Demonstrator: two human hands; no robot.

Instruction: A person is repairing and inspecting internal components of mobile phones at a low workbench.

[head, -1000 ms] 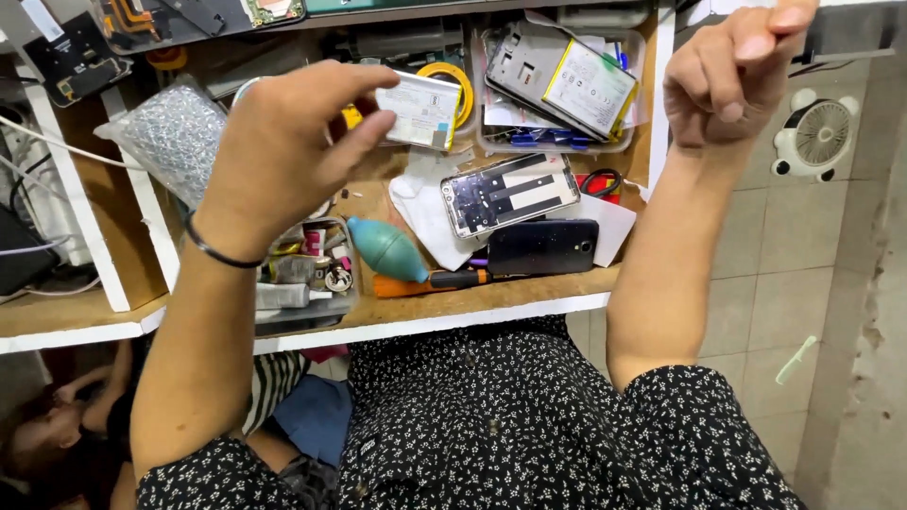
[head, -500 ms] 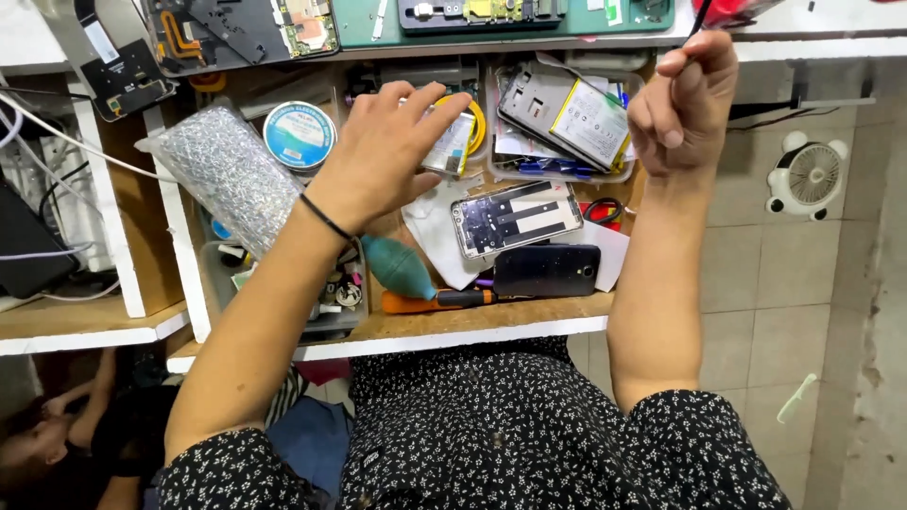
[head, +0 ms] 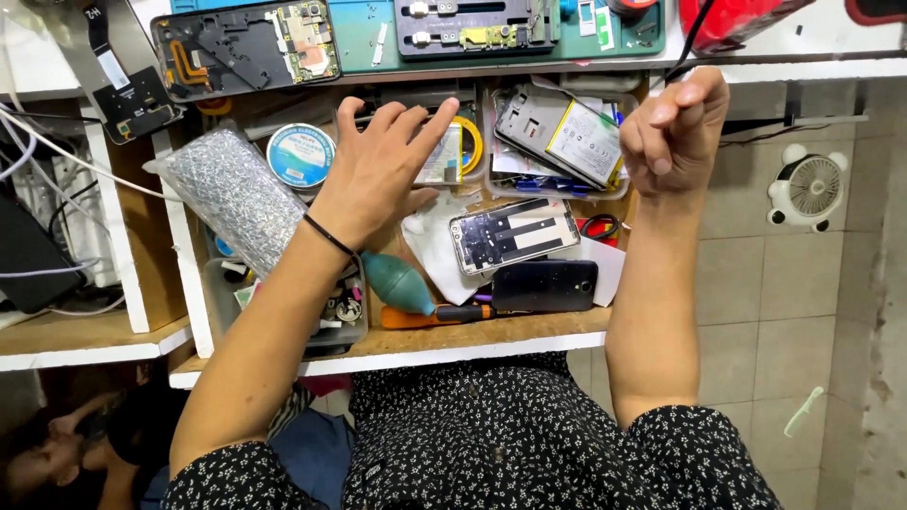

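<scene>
One white flat battery (head: pixel 442 156) under left hand (head: pixel 378 170).

Wooden pull-out shelf (head: pixel 453 342) with a white front edge, worn and cluttered. White worktop (head: pixel 803 66) above it, its edge running across the upper frame. White upright panels (head: pixel 113 227) at left, framing brown wooden compartments; a lower wooden shelf (head: pixel 76 338) with a white edge beside them. Grey and white cables (head: pixel 38 151) hang at far left. Floor of pale beige tiles (head: pixel 756 283) with dark grout lines at right. Small white fan (head: pixel 808 187) stands on the tiles. Light even, no hard shadows.
</scene>
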